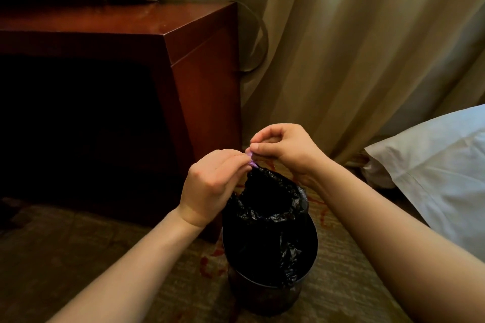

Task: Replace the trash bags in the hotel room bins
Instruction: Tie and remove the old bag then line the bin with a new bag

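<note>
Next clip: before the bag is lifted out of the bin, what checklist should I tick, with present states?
1. Left hand pinches purple drawstring: ok.
2. Right hand pinches it too: ok.
3. Black bag mouth drawn shut: not ok, it gapes.
4. Bin upright on the carpet: ok.
5. Knot tied: cannot tell.
6. Bag's contents: cannot tell, dark inside.

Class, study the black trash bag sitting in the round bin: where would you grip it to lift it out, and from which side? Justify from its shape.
Probably best is the gathered neck just under the purple drawstring, approached from straight above. The trash bag narrows to a peak there, where the left hand and right hand pinch the drawstring, while the bin walls shield its body.
</note>
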### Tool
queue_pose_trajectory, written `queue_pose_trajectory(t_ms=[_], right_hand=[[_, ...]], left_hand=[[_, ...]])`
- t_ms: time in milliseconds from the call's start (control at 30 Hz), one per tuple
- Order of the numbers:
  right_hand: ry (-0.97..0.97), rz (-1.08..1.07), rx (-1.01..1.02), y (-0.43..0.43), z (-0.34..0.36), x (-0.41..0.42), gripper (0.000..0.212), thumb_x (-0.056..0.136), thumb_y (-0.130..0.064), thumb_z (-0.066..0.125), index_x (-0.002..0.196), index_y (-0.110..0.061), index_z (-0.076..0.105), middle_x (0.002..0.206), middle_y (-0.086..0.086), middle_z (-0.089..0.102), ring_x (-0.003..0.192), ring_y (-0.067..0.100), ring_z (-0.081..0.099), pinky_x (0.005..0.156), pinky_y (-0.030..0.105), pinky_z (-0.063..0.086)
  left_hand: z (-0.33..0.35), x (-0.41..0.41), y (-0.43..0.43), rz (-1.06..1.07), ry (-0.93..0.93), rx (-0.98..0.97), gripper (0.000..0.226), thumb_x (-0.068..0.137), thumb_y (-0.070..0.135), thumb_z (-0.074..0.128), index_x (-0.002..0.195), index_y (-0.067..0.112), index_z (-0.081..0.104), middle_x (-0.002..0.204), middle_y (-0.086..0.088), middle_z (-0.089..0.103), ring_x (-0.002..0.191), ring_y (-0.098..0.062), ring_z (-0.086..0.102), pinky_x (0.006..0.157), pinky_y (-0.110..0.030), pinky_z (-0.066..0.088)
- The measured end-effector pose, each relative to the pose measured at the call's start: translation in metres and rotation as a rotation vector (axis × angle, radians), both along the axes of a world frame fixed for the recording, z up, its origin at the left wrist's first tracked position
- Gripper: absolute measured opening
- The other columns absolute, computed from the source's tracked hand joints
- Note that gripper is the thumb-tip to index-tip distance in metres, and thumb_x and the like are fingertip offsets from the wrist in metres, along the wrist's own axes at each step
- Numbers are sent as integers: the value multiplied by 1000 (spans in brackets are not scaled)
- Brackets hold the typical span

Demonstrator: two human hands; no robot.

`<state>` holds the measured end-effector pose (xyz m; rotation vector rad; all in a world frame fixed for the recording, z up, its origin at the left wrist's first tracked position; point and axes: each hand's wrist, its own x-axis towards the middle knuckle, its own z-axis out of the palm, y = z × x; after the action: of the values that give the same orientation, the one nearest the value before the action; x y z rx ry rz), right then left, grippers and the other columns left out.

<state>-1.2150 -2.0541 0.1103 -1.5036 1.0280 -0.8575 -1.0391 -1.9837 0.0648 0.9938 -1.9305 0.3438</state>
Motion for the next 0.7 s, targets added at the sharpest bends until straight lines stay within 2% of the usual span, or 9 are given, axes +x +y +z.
queue_pose_trajectory(t_ms=[100,300,433,600,700], right_hand=[[41,-60,-69,1,-1,-7,12,80,-4,80,80,-15,73,84,12,78,88,30,75,92,49,57],[-56,-158,-90,5,-4,-18,10,79,-1,79,81,-9,73,85,20,76,87,34,74,88,45,59],[-92,-280,-44,-4,-15,-36,12,79,0,79,79,-10,73,79,15,76,76,24,73,80,38,59],[10,-540,25,-24,-58,-77,15,78,0,79,73,-13,72,75,12,71,73,22,66,70,34,54],[121,-681,89,-27,-89,-107,15,77,-3,80,70,-15,73,80,13,73,78,23,68,79,37,58]], left_hand=[[-4,8,-3,49,61,24,15,87,9,75,101,2,76,97,-7,76,86,-21,73,78,-37,59],[-9,11,-1,59,59,50,15,87,12,74,99,2,77,91,-6,77,77,-21,73,70,-36,59],[-11,16,5,64,-18,82,11,91,14,70,97,6,75,83,-4,73,71,-22,70,63,-38,57],[-35,30,12,16,-107,293,16,92,23,61,92,14,74,78,2,71,68,-17,68,60,-32,55],[-56,40,17,42,-194,441,18,89,27,58,86,18,74,77,5,72,67,-14,69,56,-29,56]])
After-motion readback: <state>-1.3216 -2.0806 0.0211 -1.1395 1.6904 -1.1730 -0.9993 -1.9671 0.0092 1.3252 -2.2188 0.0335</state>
